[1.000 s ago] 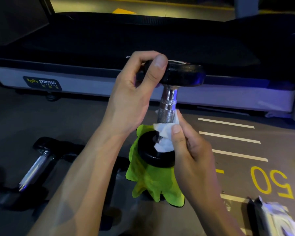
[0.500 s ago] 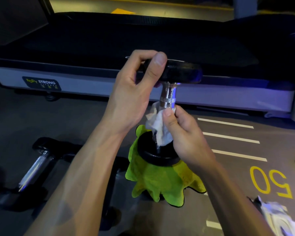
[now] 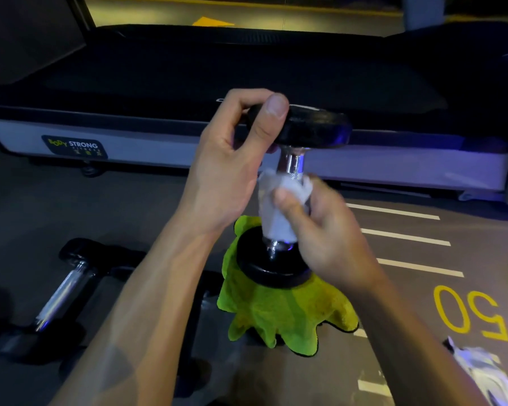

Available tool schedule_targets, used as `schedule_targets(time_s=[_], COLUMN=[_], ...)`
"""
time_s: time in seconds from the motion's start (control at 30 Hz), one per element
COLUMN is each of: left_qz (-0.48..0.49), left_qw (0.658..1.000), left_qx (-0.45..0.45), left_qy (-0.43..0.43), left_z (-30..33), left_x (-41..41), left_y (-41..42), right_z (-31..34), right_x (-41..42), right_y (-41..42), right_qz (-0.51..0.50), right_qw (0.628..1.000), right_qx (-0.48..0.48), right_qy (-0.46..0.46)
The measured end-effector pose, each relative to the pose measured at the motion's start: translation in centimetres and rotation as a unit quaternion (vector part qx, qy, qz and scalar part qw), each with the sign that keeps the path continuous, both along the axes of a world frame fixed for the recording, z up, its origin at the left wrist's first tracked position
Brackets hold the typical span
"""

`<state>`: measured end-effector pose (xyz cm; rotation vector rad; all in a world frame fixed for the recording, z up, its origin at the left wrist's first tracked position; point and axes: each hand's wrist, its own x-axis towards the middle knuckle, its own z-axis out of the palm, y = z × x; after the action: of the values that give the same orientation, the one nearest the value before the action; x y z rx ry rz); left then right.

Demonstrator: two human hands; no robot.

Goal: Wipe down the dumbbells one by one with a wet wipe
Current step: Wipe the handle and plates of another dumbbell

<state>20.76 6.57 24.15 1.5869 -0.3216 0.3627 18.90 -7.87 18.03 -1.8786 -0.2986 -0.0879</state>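
A black dumbbell (image 3: 314, 128) with a chrome handle stands upright, its lower head resting on a green cloth (image 3: 279, 312) on the floor. My left hand (image 3: 232, 162) grips the upper head between thumb and fingers. My right hand (image 3: 326, 230) is wrapped round the chrome handle and holds a white wet wipe (image 3: 279, 197) against it; this hand is blurred with motion. The middle of the handle is hidden by the wipe and my fingers.
Another dumbbell (image 3: 65, 291) lies on the floor at the left, with more dark ones beside it. A treadmill (image 3: 188, 83) runs across the back. A white wipe packet (image 3: 487, 373) lies at the bottom right. Yellow "50" and white lines mark the floor.
My right hand has slid the wipe up the chrome handle from just above the lower head to the handle's upper part. My left hand has stayed on the top head.
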Motion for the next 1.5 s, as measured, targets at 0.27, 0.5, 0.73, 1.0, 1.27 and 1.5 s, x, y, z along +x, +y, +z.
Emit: schedule_targets(time_s=[0.27, 0.5, 0.73, 1.0, 1.27, 1.5], left_qz=[0.005, 0.035, 0.027, 0.034, 0.054, 0.037], left_qw=[1.0, 0.999, 0.999, 0.999, 0.998, 0.999], left_qx=[0.007, 0.017, 0.018, -0.015, 0.015, 0.017], left_qy=[0.012, 0.013, 0.015, 0.018, 0.027, 0.034], left_z=[0.1, 0.1, 0.1, 0.0, 0.1, 0.2], left_x=[-0.2, 0.4, 0.7, 0.7, 0.9, 0.6], left_y=[0.0, 0.1, 0.2, 0.4, 0.5, 0.9], right_z=[-0.6, 0.7, 1.0, 1.8, 1.7, 2.8], right_x=[-0.3, 1.1, 3.0, 1.4, 3.3, 1.7], right_y=[1.2, 2.3, 2.9, 5.3, 3.8, 5.0], right_qz=[0.032, -0.045, -0.094, -0.153, -0.12, -0.158], right_qw=[0.997, 0.993, 0.938, 0.967, 0.958, 0.932], right_qx=[0.047, 0.108, 0.279, 0.201, 0.241, 0.317], right_qy=[0.051, -0.011, 0.184, -0.001, 0.098, 0.069])
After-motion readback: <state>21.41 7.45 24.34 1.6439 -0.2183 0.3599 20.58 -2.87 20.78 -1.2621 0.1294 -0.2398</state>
